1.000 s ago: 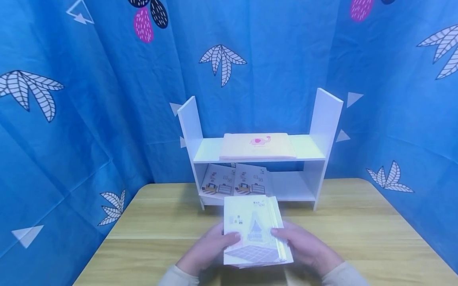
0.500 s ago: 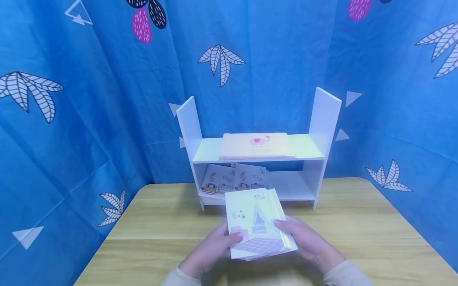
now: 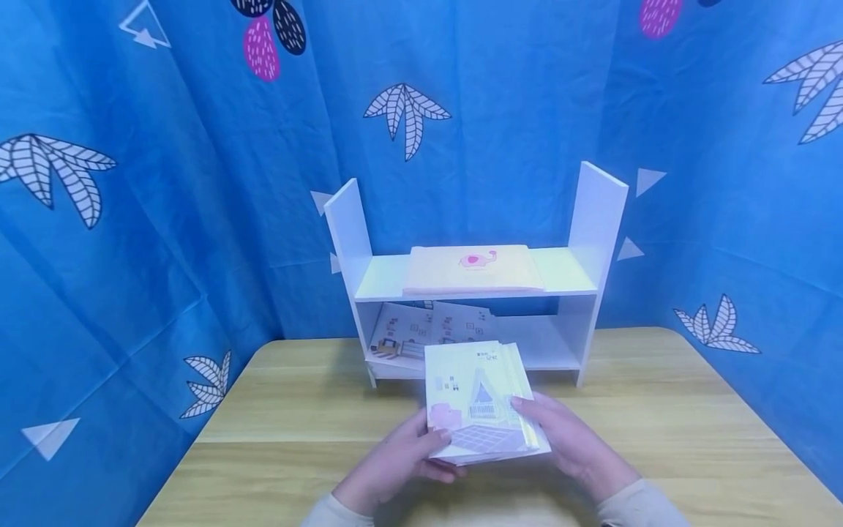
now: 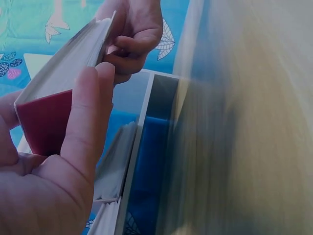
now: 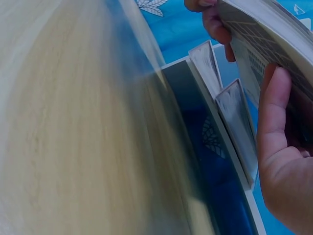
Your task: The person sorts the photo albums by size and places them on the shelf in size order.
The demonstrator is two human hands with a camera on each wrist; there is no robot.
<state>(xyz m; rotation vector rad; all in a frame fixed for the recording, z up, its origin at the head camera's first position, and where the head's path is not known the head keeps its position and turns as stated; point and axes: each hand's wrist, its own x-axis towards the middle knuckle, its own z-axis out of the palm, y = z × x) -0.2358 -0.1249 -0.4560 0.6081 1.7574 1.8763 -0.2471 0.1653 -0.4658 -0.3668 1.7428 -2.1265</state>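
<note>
In the head view, a white-covered book [image 3: 470,391], with a drawing of a tent-like crib and a pink shape, is held above the table in front of the shelf. My left hand [image 3: 398,457] grips its lower left side, thumb on the cover and fingers beneath. Along the right edge my right hand [image 3: 569,443] holds it, thumb on top; most of its fingers are hidden. The left wrist view shows the page edges and a dark red underside of the book [image 4: 46,120]. From the right wrist view, my right hand [image 5: 283,161] supports the book's side.
A white two-tier shelf [image 3: 602,219] stands at the back of the wooden table [image 3: 263,439]. Its top tier bears a pale book [image 3: 474,271] with a pink elephant. Illustrated books [image 3: 403,329] lean on the lower tier's left. A blue patterned curtain [image 3: 527,110] hangs behind.
Both hands have raised the book slightly toward the shelf and a little to the right. It now covers more of the lower-tier books in the head view.
</note>
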